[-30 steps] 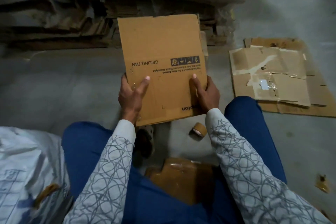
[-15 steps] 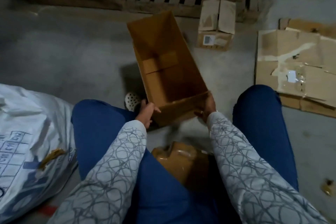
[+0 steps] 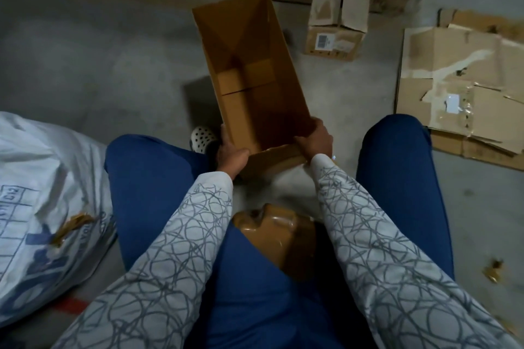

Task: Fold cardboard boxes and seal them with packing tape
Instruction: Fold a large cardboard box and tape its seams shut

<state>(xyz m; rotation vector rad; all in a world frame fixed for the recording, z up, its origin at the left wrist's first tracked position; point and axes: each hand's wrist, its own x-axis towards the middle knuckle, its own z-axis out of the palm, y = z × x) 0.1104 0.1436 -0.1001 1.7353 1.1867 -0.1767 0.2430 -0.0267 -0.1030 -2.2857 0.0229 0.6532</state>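
left hand (image 3: 231, 154) fingertips hidden behind box (image 3: 255, 79); white sack (image 3: 42, 178) cut by left edge

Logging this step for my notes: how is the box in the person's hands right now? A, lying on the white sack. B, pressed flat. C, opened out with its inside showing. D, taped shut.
C: the box is opened out, its inner walls and bottom flaps facing the camera, while the left hand and right hand grip its near end.

Left hand (image 3: 231, 153), right hand (image 3: 316, 140): curled grip
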